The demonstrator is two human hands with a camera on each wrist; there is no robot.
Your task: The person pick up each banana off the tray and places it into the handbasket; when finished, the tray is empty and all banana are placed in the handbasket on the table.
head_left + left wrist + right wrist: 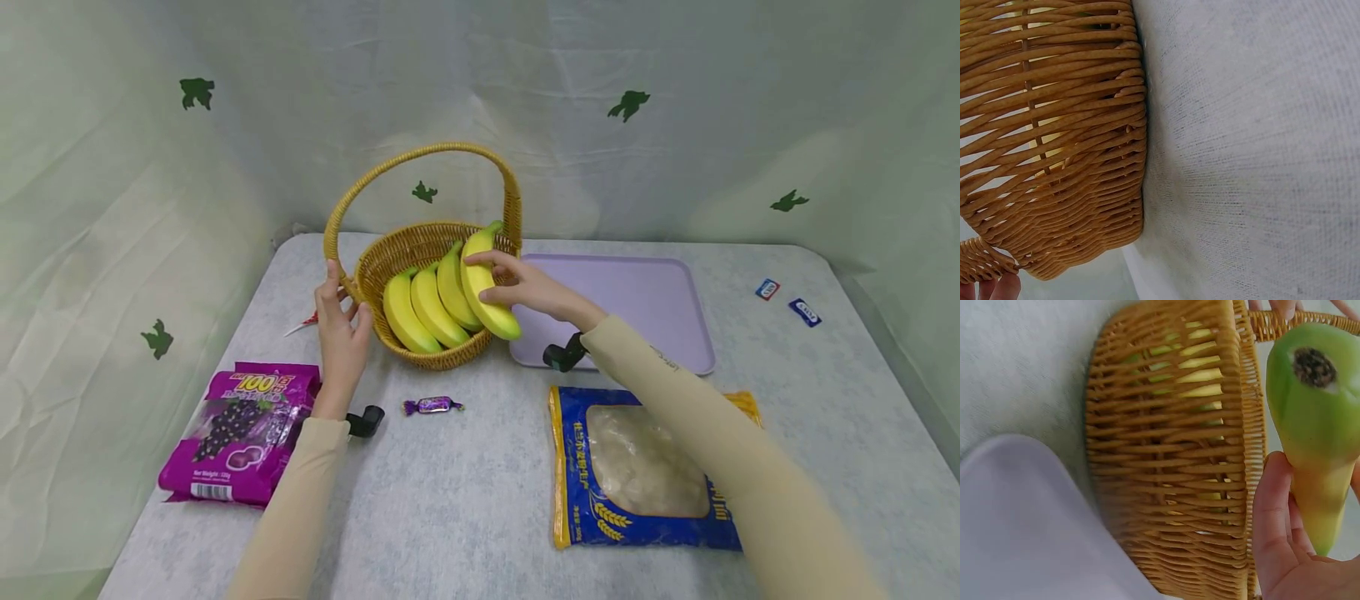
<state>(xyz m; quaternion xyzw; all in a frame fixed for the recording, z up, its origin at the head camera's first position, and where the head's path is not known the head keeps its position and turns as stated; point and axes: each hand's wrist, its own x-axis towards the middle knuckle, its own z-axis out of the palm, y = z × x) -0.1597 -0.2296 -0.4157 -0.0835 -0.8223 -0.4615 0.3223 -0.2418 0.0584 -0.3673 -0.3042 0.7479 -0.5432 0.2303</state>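
My right hand (528, 287) grips a yellow banana (474, 287) between thumb and fingers, over the right rim of a wicker basket (442, 362). In the right wrist view, the banana's green-tinged end (1316, 394) stands beside the basket's rim, at the camera side. Three more bananas (435, 308) lie side by side inside the basket. At its left, my left hand (341, 342) holds the foot of the tall arched handle (336, 208). In the left wrist view its fingertips (1005, 287) wrap over the handle, with the woven wall (1085, 137) filling much of the view.
A lilac tray (645, 312) lies right of the basket. In front are a wrapped purple candy (435, 406) and a blue-and-yellow bag (585, 517). A purple candy bag (240, 433) lies left, partly behind my left arm. Two small packets (805, 312) sit far right.
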